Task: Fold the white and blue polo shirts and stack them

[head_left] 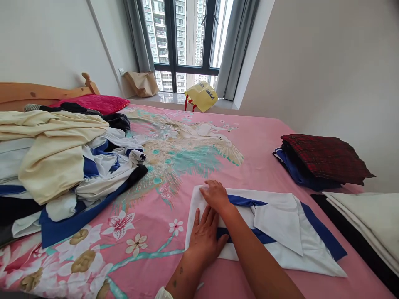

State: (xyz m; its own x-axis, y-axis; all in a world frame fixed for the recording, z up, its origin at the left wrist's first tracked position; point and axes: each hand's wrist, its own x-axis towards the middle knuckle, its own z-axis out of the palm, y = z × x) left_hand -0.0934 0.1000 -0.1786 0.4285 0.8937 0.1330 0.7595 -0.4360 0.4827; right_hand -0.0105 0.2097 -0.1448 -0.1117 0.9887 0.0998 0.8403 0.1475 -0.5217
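Observation:
A white and blue garment (240, 251), looking like a shirt, lies partly folded on the bed before me, with one sleeve (279, 224) laid across it. My left hand (205, 236) rests palm down on its left end, fingers stretched out. Just beyond it, my right hand (216, 197) presses on the same end near the far edge, its fingers pointing left. The right forearm crosses over the garment and hides part of it. Both hands touch only the cloth and the fingertips lie close together.
On the left of the pink flowered bedsheet (255, 153) sits a loose heap of clothes (56, 158). To the right are a folded stack topped with red plaid cloth (327, 158) and a cream stack (370, 216). A paper bag (143, 84) and yellow bag (202, 96) stand by the window.

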